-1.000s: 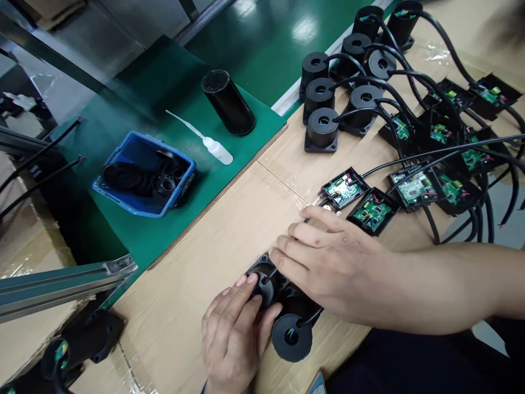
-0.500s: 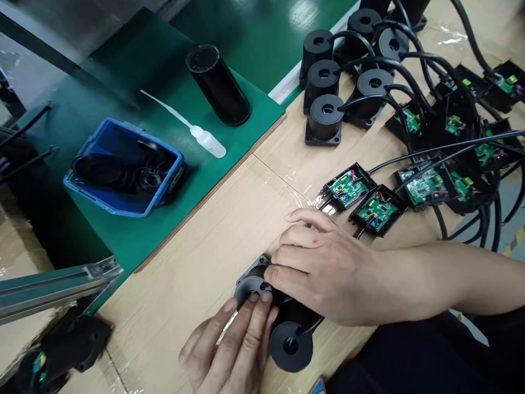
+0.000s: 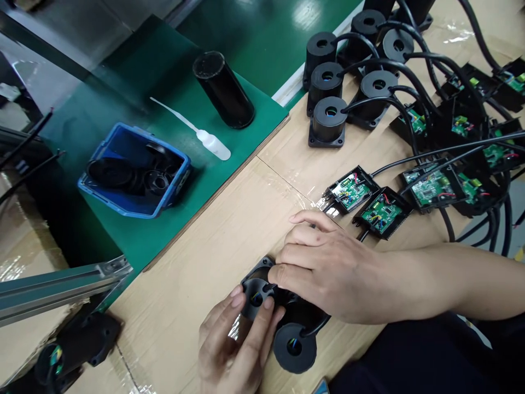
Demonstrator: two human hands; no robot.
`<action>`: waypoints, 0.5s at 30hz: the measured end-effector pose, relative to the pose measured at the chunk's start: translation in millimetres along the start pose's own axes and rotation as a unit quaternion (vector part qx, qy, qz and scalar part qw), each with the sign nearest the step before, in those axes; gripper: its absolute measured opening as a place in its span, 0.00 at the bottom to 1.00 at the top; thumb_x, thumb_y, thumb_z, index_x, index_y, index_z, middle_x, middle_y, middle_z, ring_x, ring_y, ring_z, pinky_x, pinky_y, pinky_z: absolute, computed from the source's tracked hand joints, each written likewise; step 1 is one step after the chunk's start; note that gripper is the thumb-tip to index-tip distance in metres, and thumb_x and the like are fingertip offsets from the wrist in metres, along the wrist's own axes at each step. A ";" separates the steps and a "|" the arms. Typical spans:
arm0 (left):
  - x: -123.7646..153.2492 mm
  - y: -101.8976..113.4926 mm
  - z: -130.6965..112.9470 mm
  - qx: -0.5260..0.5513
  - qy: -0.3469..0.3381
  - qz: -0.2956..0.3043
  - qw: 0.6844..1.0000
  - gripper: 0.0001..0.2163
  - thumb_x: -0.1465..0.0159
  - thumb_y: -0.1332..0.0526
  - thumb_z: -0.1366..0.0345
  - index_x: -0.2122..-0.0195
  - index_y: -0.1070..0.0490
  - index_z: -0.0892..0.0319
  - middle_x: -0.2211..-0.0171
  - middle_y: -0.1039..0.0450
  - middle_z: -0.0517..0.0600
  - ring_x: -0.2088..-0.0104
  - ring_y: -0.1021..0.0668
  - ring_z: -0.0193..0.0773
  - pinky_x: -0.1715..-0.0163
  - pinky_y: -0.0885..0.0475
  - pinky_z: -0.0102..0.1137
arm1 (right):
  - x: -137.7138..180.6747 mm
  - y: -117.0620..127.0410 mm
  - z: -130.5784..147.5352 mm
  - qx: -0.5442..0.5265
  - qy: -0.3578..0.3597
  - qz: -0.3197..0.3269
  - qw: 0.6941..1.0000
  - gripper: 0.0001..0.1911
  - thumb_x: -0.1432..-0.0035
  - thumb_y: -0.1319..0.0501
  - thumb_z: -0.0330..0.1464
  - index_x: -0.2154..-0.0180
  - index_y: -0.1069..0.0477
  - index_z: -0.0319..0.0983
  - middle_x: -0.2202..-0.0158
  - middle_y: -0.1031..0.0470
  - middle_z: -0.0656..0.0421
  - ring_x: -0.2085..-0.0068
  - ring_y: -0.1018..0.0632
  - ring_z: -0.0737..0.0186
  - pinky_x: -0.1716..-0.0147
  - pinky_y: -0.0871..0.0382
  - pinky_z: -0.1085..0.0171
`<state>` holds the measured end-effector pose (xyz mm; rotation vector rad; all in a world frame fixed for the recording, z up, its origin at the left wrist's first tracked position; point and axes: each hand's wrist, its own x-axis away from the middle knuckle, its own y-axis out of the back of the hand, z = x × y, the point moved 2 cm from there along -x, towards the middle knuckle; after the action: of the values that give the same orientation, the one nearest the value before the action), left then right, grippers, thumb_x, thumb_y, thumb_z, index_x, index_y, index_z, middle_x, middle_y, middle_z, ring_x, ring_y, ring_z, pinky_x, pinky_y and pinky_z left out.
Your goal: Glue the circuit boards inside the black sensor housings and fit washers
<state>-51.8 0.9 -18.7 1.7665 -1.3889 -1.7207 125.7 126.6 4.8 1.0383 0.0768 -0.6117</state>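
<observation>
A black round housing (image 3: pixel 251 288) with a square flange and a center hole stands at the front of the bench, colored wires showing in the hole. My left hand (image 3: pixel 238 345) grips its round cap, fingers on either side of the rim. From the right, my right hand (image 3: pixel 324 268) pinches the black cable where it enters the cap's edge; its fingertips partly hide that spot. Close by, a second black housing (image 3: pixel 294 347) has its round face toward me and a cable running up under my right hand.
Several finished-looking black housings (image 3: pixel 328 117) with cables stand at the back right, near open boxes with green circuit boards (image 3: pixel 353 189). On the green mat are a blue bin (image 3: pixel 135 210) of black parts, a white dropper bottle (image 3: pixel 213 144) and a black cylinder (image 3: pixel 225 93).
My left fingers have shifted from pressing on the cap's face to its sides, uncovering the center hole. My right hand stays at the cable. The whole view has shifted slightly.
</observation>
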 end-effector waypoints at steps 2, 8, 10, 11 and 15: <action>2.3 0.6 -0.1 -0.014 -0.006 0.018 1.000 0.19 0.51 0.25 0.83 0.59 0.22 0.65 0.51 0.28 0.59 0.49 0.21 0.44 0.52 0.22 0.33 | -0.5 0.2 0.1 -0.003 -0.001 0.001 1.000 0.15 0.32 0.48 0.23 0.59 0.22 0.33 0.65 0.26 0.57 0.58 0.32 0.57 0.39 0.46 0.54; 9.6 1.1 -0.7 -0.031 0.009 0.059 0.998 0.30 0.48 0.26 0.82 0.44 0.24 0.62 0.51 0.24 0.60 0.48 0.21 0.46 0.49 0.25 0.36 | -1.4 0.9 -0.9 -0.009 0.002 0.005 1.000 0.15 0.33 0.49 0.22 0.60 0.23 0.33 0.66 0.27 0.57 0.59 0.33 0.57 0.41 0.45 0.54; 9.5 0.4 -1.6 -0.028 0.014 0.057 0.998 0.35 0.48 0.26 0.82 0.38 0.28 0.59 0.51 0.24 0.60 0.48 0.21 0.46 0.49 0.25 0.36 | -2.4 1.1 -0.4 -0.015 0.002 0.008 1.000 0.14 0.34 0.48 0.22 0.61 0.23 0.33 0.66 0.27 0.56 0.58 0.34 0.56 0.42 0.45 0.54; 9.1 0.0 -2.0 -0.026 0.019 0.056 0.998 0.37 0.47 0.26 0.82 0.36 0.30 0.57 0.52 0.23 0.59 0.49 0.21 0.45 0.49 0.25 0.36 | -3.0 1.3 0.1 -0.017 0.003 0.008 1.000 0.14 0.34 0.48 0.22 0.61 0.23 0.33 0.65 0.27 0.56 0.58 0.34 0.56 0.41 0.46 0.55; 8.1 -0.4 -3.2 -0.016 0.034 0.052 0.998 0.40 0.47 0.27 0.83 0.34 0.33 0.54 0.52 0.23 0.59 0.48 0.21 0.46 0.50 0.25 0.36 | -4.7 2.3 2.1 -0.017 0.004 0.003 1.000 0.13 0.34 0.46 0.23 0.61 0.23 0.33 0.65 0.27 0.56 0.58 0.34 0.56 0.41 0.47 0.55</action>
<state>-50.3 -6.6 -23.0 1.6893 -1.3895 -1.6059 122.5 127.8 9.2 1.0081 0.0918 -0.5988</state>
